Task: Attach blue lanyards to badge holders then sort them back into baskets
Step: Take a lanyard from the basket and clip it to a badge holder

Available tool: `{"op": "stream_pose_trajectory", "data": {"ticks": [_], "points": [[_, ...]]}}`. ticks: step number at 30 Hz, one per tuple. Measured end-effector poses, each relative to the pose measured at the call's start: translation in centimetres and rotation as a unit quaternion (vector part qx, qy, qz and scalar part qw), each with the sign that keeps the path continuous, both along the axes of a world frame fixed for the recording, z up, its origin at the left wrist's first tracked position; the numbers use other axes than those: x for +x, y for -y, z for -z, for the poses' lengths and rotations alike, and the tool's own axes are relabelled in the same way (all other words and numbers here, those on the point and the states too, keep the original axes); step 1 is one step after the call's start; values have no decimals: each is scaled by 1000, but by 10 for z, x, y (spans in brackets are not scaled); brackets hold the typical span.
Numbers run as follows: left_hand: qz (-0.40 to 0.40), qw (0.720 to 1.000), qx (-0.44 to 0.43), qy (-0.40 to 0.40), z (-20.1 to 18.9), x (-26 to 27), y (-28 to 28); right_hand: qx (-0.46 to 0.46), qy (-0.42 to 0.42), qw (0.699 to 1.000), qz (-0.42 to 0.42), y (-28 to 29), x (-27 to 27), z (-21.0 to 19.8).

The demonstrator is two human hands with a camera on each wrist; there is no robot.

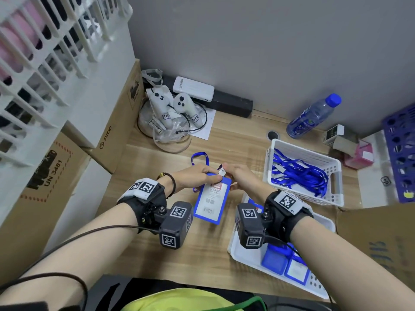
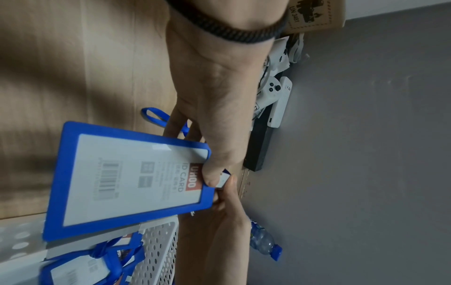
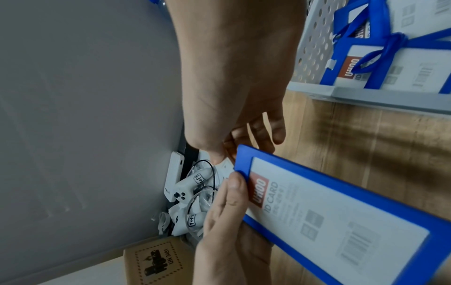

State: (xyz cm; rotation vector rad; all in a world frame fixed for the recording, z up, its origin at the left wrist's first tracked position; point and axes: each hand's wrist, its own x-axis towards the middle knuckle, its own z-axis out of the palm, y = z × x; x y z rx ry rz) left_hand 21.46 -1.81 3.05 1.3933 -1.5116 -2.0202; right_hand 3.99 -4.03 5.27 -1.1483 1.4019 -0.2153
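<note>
Left hand (image 1: 197,173) pinches top edge of blue badge holder (image 1: 212,198), held above the wooden desk (image 1: 179,248) — right hand (image 1: 240,176) pinches the white lanyard clip (image 1: 222,171) at its top; blue lanyard (image 1: 199,159) trails behind.

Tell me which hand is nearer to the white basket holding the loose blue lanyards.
Right. The right hand pinches the badge holder top just beside the lanyard basket; the left hand grips the holder's other side, farther away.
</note>
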Motion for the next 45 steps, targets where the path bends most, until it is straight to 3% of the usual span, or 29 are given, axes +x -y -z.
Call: {"op": "stream_pose_trajectory", "data": {"ticks": [10, 24, 28, 32, 35, 38, 41, 45], "points": [[19, 1000, 9, 9, 4, 3, 1, 30, 5, 1000, 1, -2, 2, 4], [-115, 993, 9, 11, 10, 13, -5, -33, 34, 998, 52, -6, 9, 10], [-86, 996, -12, 28, -4, 17, 1, -83, 3, 996, 32, -11, 4, 12], [-77, 995, -16, -56, -34, 14, 13, -85, -59, 995, -10, -20, 4, 14], [-109, 991, -22, -77, -45, 11, 21, -46, -54, 997, -29, -27, 6, 14], [-165, 985, 2, -48, -31, 12, 17, -31, -21, 999, -27, -26, 6, 12], [-201, 976, 81, -25, -7, 10, 4, -31, 38, 998, 26, -23, 5, 7], [-128, 985, 107, 36, 13, 3, -7, -30, 66, 996, 48, -21, 5, 6]]}}
